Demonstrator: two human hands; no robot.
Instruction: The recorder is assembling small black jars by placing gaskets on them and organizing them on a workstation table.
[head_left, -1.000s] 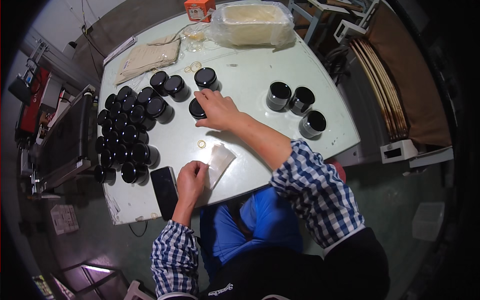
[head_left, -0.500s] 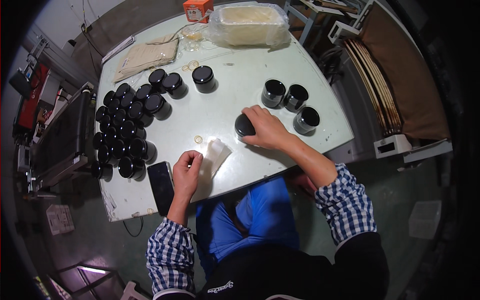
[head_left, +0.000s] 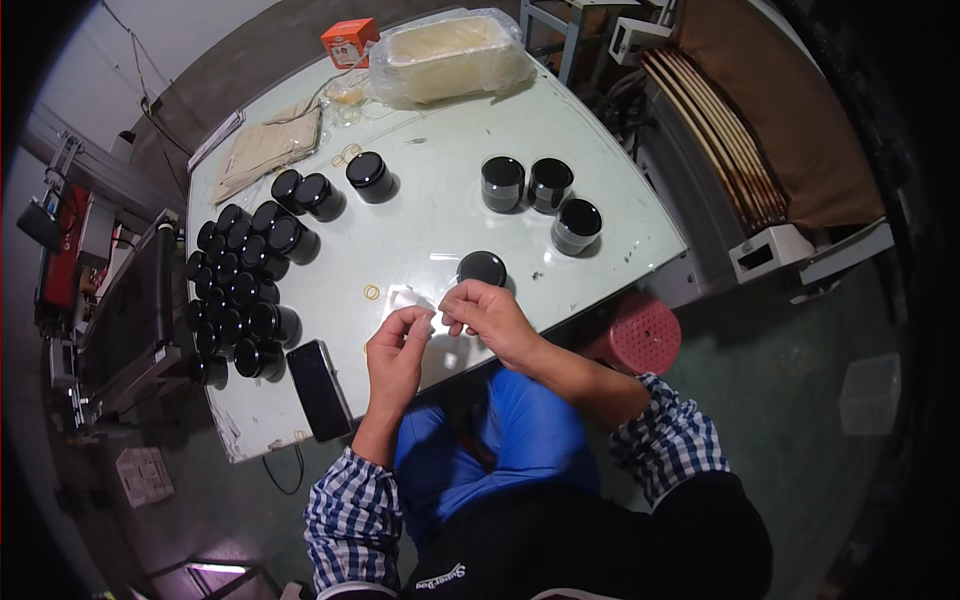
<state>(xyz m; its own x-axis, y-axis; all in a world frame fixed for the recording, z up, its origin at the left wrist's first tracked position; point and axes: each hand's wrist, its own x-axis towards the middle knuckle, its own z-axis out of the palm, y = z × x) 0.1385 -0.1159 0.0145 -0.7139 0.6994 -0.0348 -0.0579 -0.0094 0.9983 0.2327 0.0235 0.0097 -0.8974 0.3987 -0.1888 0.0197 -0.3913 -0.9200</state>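
My left hand [head_left: 397, 355] is at the near edge of the table, thumb and finger pinched together. My right hand [head_left: 492, 318] is pinched too, its fingertips almost meeting those of the left. A pale scrap seems to be between them, too small to make out. Behind my fingers a white, thin, sheet-like piece [head_left: 405, 298] shows in part. A black-lidded jar [head_left: 482, 268] stands just beyond my right hand, partly covered by it. Three similar jars, one of them this jar [head_left: 577, 226], stand farther right.
Several black-lidded jars [head_left: 262, 255] crowd the table's left side, with a phone [head_left: 318, 388] in front. Farther back are a brown paper stack [head_left: 268, 155], an orange box [head_left: 350, 43] and a plastic-wrapped tub [head_left: 450, 55]. A red stool [head_left: 645, 333] stands below the right edge.
My right hand has let go of the jar and come left to my left hand. The jar stands on the table. The whole view has shifted slightly.
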